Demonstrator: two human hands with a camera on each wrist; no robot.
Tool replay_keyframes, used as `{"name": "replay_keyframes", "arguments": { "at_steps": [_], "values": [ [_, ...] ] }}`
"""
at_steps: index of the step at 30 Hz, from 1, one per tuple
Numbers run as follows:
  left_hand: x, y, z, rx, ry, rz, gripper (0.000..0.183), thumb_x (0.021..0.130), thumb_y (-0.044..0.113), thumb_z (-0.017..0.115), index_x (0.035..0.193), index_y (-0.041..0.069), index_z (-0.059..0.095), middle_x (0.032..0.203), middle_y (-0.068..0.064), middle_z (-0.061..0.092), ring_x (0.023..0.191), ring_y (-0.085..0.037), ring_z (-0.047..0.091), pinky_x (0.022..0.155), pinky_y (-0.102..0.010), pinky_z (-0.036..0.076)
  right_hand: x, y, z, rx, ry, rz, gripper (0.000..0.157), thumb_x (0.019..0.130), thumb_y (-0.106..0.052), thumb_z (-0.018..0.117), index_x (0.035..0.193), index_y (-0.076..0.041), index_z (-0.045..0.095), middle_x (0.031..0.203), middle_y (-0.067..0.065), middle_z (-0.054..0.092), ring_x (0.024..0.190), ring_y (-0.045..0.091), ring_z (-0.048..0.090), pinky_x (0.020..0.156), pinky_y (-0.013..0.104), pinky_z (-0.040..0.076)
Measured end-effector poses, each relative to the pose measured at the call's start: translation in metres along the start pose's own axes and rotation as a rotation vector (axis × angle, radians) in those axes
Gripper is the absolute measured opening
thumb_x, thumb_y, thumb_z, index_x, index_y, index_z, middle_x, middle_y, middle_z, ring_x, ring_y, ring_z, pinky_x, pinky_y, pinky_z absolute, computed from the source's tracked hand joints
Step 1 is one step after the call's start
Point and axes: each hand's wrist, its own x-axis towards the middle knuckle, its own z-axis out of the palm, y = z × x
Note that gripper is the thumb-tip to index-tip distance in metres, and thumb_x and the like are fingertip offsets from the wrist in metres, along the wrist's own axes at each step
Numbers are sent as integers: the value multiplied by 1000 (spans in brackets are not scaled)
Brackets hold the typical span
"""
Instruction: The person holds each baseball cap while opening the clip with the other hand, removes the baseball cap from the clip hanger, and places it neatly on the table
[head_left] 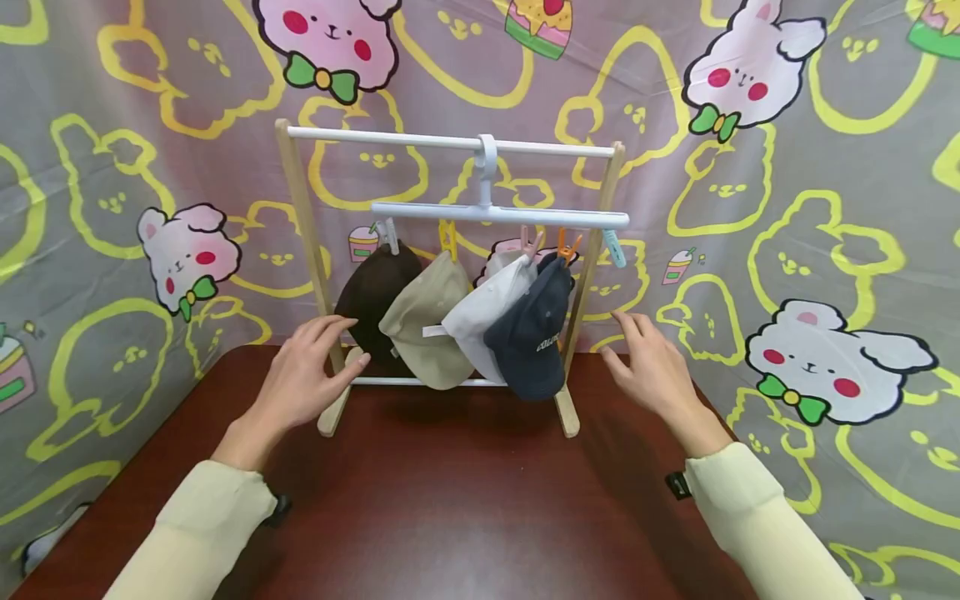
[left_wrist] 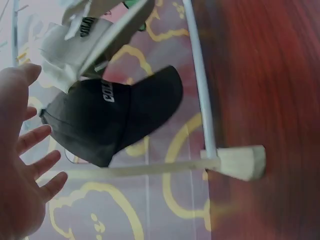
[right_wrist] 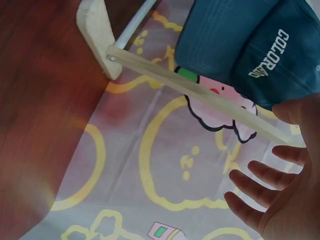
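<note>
My left hand, fingers loosely bent and holding nothing, is at the rack's left post beside a black cap. Apart from the rack's right post, my right hand also holds nothing, its fingers spread in the right wrist view. A beige cap, a white cap and a navy cap with white lettering hang in a row beside the black one, overlapping. Each hangs by a clothespin from a light blue hanger: grey, yellow, pink and orange.
The hanger hooks over the white top bar of a wooden-legged rack. A light blue clothespin at the hanger's right end holds nothing. The rack stands on a dark red-brown table, before a cartoon-print curtain.
</note>
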Motion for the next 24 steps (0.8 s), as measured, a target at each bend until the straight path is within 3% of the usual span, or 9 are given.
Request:
{"name": "replay_keyframes", "arguments": {
  "at_steps": [4, 9, 12, 17, 24],
  "values": [
    [8, 8, 3, -106, 1, -19, 50, 95, 32, 73, 138, 9, 60, 128, -11, 63, 112, -31, 62, 85, -56, 50, 5, -4, -4, 40, -8, 19, 57, 98, -26, 64, 147, -4, 48, 136, 21, 53, 113, 43, 59, 87, 61, 49],
    [21, 21, 9, -242, -16, -13, 39, 97, 22, 71, 131, 5, 63, 116, -9, 66, 102, -24, 63, 82, -45, 51, 14, -10, -12, 185, 5, 29, 50, 100, -25, 63, 143, -1, 51, 129, 23, 58, 112, 42, 61, 89, 60, 49],
    [27, 30, 11, -315, -27, 10, 37, 97, 18, 71, 129, 3, 63, 115, -11, 66, 103, -27, 62, 83, -46, 52, 20, -14, -16, 263, 49, 11, 45, 100, -21, 63, 138, 1, 55, 123, 23, 63, 108, 42, 66, 91, 58, 51],
    [41, 44, 15, -392, -41, 40, 33, 98, 16, 70, 128, 3, 63, 115, -11, 67, 102, -28, 64, 84, -50, 53, 33, -21, -23, 304, 111, -6, 40, 101, -24, 61, 132, 2, 60, 114, 19, 69, 96, 38, 70, 86, 55, 54],
    [50, 64, 29, -462, -83, 56, 28, 99, 14, 68, 124, 1, 65, 114, -12, 68, 100, -24, 66, 84, -47, 55, 45, -32, -24, 369, 104, -1, 36, 102, -21, 60, 129, 3, 62, 113, 20, 71, 100, 35, 70, 86, 51, 56]
  ]
}}
